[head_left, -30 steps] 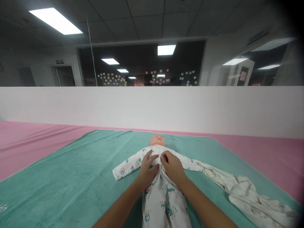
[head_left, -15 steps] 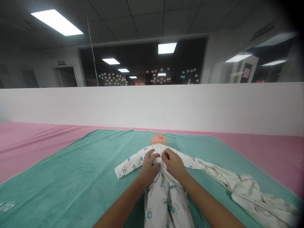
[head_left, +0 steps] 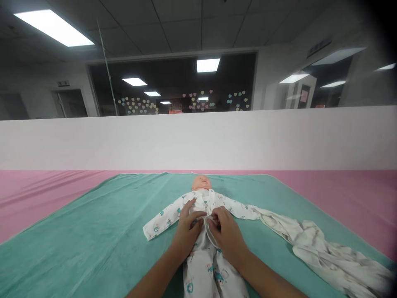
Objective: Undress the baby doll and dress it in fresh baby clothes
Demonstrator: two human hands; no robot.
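Observation:
A baby doll [head_left: 201,182] lies on its back on a teal towel [head_left: 102,236], head away from me. It wears a white romper [head_left: 204,269] printed with small teal animals. Both my hands rest on the doll's belly. My left hand [head_left: 186,227] pinches the left edge of the romper's front opening. My right hand [head_left: 225,234] pinches the right edge beside it, fingers bent. The two edges meet between my thumbs. The doll's sleeves spread out to both sides.
A crumpled white cloth [head_left: 322,252] trails off to the right on the towel. Pink sheeting [head_left: 341,198] covers the surface around the towel. A low white wall [head_left: 198,140] runs across behind, with dark windows above it.
My hands have slid a little down the doll's front, from the chest to the belly, still gripping the romper's edges. The view has shifted slightly.

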